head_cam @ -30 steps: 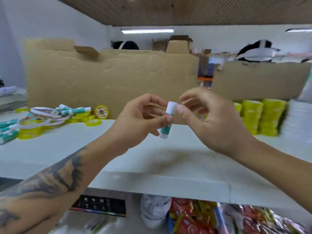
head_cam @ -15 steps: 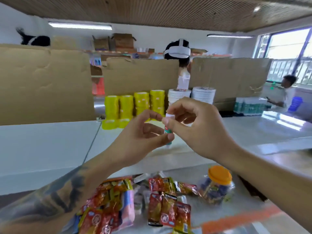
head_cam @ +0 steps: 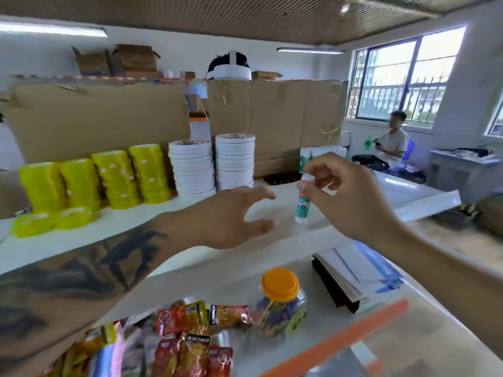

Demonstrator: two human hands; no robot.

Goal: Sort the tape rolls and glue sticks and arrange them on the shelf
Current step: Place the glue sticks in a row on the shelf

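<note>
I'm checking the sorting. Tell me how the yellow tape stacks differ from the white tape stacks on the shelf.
The yellow tape stacks are translucent yellow; the white tape stacks are opaque white. There are four yellow stacks but two white ones. The yellow stand to the left, with loose yellow rolls in front; the white stand to the right. Both stand upright against the cardboard.

Glue stick (head_cam: 302,204) cap hidden by fingers (head_cam: 313,192); label blurred.

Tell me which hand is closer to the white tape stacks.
Left. The left hand hovers open just in front of the white tape stacks; the right hand, pinching the glue stick, is farther right.
</note>
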